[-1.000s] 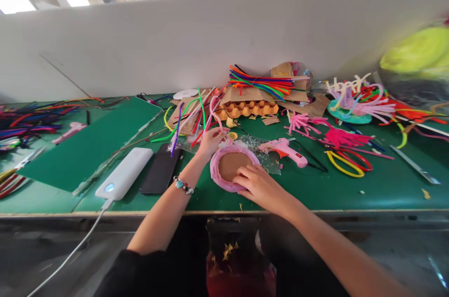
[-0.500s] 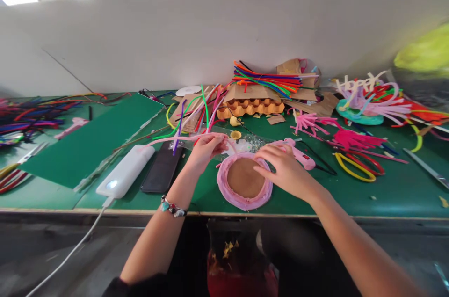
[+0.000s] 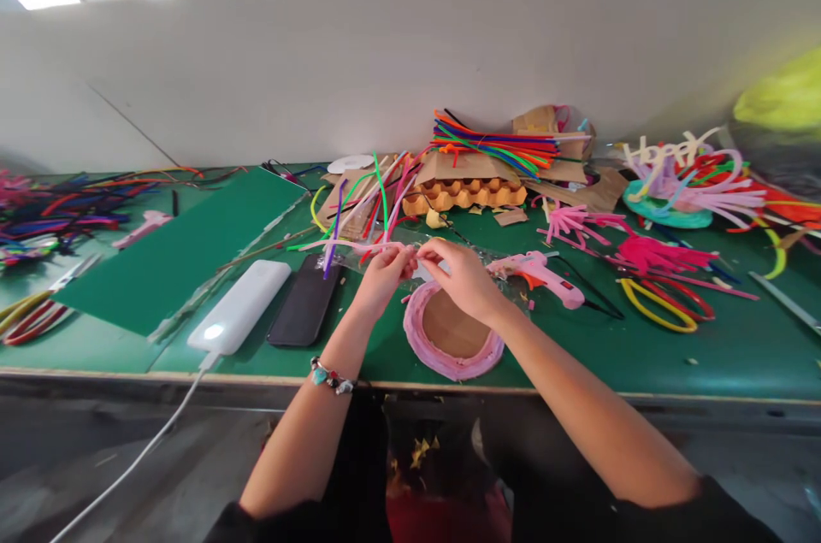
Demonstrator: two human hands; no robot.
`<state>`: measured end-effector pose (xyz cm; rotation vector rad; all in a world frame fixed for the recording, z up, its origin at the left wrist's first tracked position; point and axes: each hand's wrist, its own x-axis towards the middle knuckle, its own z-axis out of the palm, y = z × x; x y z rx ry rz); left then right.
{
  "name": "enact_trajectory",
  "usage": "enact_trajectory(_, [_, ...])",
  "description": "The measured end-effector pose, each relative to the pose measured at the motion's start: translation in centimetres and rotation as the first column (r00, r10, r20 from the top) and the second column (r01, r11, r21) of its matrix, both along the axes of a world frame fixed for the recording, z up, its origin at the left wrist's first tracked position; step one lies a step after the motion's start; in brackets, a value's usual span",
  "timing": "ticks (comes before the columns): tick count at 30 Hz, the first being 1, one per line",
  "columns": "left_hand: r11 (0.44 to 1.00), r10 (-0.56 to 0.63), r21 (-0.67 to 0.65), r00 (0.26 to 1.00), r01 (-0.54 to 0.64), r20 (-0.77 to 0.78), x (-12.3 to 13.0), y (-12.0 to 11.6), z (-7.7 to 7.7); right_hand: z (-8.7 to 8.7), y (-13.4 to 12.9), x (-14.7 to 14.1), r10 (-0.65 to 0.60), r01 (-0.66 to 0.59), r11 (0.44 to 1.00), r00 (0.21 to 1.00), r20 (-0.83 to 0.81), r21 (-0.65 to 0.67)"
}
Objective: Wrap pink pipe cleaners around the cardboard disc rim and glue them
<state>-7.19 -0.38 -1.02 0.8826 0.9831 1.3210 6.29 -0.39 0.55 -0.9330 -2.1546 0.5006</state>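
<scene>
Tabletop (image 3: 616,363), pink ring (image 3: 452,365) near front edge (image 3: 577,394)

Bare hands, L hand (image 3: 386,276) & R hand (image 3: 467,280), slim fingers, forearms narrowing to the wrists, and what a bit of colour at the L wrist! It's a beaded bracelet (image 3: 331,377), approx. one row of chunky, rounded pcs strung close: a turquoise one pops, then dark pcs w/ a touch of red, plus silvery-grey bits; finer detail too small to ID. Up the arms now: L sleeve (image 3: 262,526), plain blk, cut off by the btm edge; R sleeve (image 3: 715,513), same blk, hem around elbow ht. Down below, dark legwear (image 3: 542,453), near-blk, folds lost in shadow.
</scene>
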Motion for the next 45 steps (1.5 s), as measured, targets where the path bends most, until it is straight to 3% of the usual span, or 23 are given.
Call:
enact_trajectory(6, [0.997,-0.066,0.037,0.987,0.072,-0.146,-0.4,0.1,-1.0,-0.6,0.1,0.6,-0.008,0.007,0.999,1.000,0.020,0.053])
enact_trajectory(12, [0.984,-0.012,0.166,0.965,0.057,-0.260,0.1,-0.1,-0.8,-0.7,0.1,0.9,0.004,-0.004,1.000,1.000,0.029,0.030])
enact_trajectory(17, [0.958,0.039,0.282,0.942,0.060,-0.334,0.3,-0.4,0.0,-0.3,0.6,1.2,0.051,-0.052,0.996,0.999,-0.020,-0.078])
enact_trajectory(23, [0.941,0.055,0.331,0.929,0.075,-0.367,0.3,-0.8,0.5,-0.7,1.2,1.7,0.162,-0.172,0.958,0.985,-0.061,-0.230])
enact_trajectory(26, [0.946,0.092,0.324,0.940,0.020,-0.329,0.6,-0.8,0.4,-0.8,1.0,1.4,0.077,-0.092,0.979,0.993,-0.088,-0.182])
enact_trajectory(32, [0.969,0.138,0.232,0.963,-0.083,-0.232,1.2,-0.1,-0.7,-0.8,0.1,0.5,-0.139,0.143,0.988,0.988,-0.063,0.060])
enact_trajectory(38, [0.981,0.124,0.172,0.973,-0.091,-0.193,1.5,0.0,-1.2,-1.2,0.1,0.5,-0.181,0.164,0.969,0.980,0.078,0.183])
enact_trajectory(45, [0.974,0.145,0.202,0.964,-0.100,-0.224,1.8,-0.6,-0.6,-1.9,0.4,-0.2,-0.166,0.142,0.972,0.979,0.115,0.187])
